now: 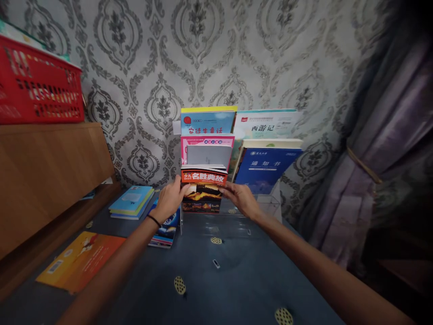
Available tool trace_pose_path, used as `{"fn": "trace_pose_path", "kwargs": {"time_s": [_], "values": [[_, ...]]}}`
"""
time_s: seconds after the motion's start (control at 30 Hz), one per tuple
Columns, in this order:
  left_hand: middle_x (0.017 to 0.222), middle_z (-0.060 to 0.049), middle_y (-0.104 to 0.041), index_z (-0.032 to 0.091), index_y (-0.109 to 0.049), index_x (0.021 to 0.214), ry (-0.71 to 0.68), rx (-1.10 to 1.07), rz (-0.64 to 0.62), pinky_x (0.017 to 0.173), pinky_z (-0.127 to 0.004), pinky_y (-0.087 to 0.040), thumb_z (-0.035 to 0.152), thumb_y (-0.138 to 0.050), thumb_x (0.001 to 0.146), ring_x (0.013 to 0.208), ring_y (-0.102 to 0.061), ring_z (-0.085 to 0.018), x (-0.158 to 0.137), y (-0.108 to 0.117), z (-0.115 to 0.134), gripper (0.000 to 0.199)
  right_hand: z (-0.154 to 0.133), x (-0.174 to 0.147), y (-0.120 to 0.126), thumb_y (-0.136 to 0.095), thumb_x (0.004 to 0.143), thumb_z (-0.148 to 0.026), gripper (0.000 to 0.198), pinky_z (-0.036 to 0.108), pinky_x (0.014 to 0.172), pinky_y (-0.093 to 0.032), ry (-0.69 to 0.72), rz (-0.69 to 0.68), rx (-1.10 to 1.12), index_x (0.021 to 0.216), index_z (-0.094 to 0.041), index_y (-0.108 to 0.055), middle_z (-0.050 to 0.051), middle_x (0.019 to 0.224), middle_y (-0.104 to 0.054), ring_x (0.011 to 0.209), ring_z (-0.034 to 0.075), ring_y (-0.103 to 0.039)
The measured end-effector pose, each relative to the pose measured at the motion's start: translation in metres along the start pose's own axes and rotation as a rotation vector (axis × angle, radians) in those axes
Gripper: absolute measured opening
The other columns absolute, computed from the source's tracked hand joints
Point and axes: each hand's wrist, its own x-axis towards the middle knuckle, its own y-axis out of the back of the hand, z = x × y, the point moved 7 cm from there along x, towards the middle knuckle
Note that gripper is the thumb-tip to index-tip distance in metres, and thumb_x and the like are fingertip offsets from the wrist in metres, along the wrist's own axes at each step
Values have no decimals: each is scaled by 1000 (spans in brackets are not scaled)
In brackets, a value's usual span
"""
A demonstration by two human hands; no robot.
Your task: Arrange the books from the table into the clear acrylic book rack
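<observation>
Both of my hands grip a small book (204, 191) with an orange and black cover, upright at the left front of a clear plastic book rack (233, 223). My left hand (171, 197) pinches its left edge, thumb on the front cover. On the opposite edge, my right hand (242, 198) holds it between thumb and fingers. Behind it stand a grey-white book (207, 155), a pink book (192, 143) and a tall blue book with a yellow top (208, 118). In the rack's right half are a dark blue book (267, 169) and a pale book (265, 124).
On the dark tablecloth (230, 289), left of the rack, lie an orange book (83, 259), a light blue stack of books (131, 201) and dark blue books (165, 232). A wooden cabinet (54, 176) bears a red basket (40, 85). At right hangs a tied curtain (358, 189).
</observation>
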Motion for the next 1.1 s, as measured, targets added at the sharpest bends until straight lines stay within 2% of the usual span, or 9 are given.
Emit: {"fn": "trace_pose_path", "kwargs": {"time_s": [0.13, 0.2, 0.3, 0.43, 0.53, 0.63, 0.83, 0.97, 1.1], "values": [[128, -18, -63, 12, -37, 144, -88, 27, 250, 88, -34, -53, 37, -52, 100, 117, -64, -28, -2, 18, 7, 53, 1, -1, 0, -52, 95, -34, 29, 30, 72, -52, 5, -6, 51, 110, -24, -75, 3, 93, -80, 83, 25, -73], [131, -15, -59, 16, -31, 151, -135, 79, 308, 87, -31, -52, 36, -51, 100, 117, -63, -26, -2, 24, 15, 58, 3, -1, -1, -52, 95, -35, 28, 29, 70, -51, 1, -5, 61, 108, -23, -74, 3, 91, -79, 80, 23, -72], [122, -10, -62, 21, -37, 151, -125, 176, 247, 77, -27, -52, 33, -43, 104, 101, -68, -21, 4, 22, 22, 50, 9, -1, -3, -53, 94, -36, 25, 28, 66, -48, -31, 0, 42, 96, -21, -73, 3, 85, -77, 75, 21, -70], [120, -9, -63, 22, -41, 151, -78, 227, 209, 72, -25, -50, 33, -40, 105, 96, -68, -20, 10, 20, 24, 48, 17, -4, 1, -56, 91, -40, 24, 27, 61, -44, -128, 69, -18, 80, -21, -67, 2, 72, -72, 68, 20, -66], [121, -9, -62, 23, -39, 153, -69, 233, 201, 70, -25, -49, 34, -39, 105, 93, -68, -19, 10, 18, 24, 49, 16, -6, 9, -60, 90, -43, 23, 29, 64, -46, -182, 181, -12, 92, -21, -67, 5, 80, -75, 73, 21, -68], [122, -9, -61, 23, -39, 153, -56, 234, 200, 69, -25, -48, 33, -40, 105, 92, -67, -19, 10, 19, 25, 50, 5, -5, 8, -54, 94, -40, 27, 31, 70, -49, -158, 195, -27, 108, -20, -67, 9, 94, -77, 84, 24, -71], [119, -9, -60, 24, -45, 149, -56, 204, 187, 72, -26, -48, 33, -41, 104, 90, -67, -19, 11, 24, 26, 46, -5, -4, -3, -47, 97, -31, 27, 32, 73, -49, -146, 124, -179, 108, -19, -69, 11, 99, -77, 89, 27, -72], [121, -10, -61, 23, -46, 148, -91, 132, 169, 78, -27, -48, 30, -38, 104, 96, -67, -20, 9, 26, 23, 45, -2, -8, -12, -49, 94, -26, 27, 31, 75, -51, -150, 119, -139, 113, -19, -67, 11, 101, -77, 90, 25, -72], [126, -13, -59, 21, -40, 152, -90, 106, 144, 80, -28, -50, 26, -37, 103, 97, -68, -22, 5, 27, 24, 49, -1, -12, -19, -52, 91, -21, 30, 30, 75, -52, -172, 137, -127, 118, -18, -65, 10, 98, -78, 87, 24, -72]]}}
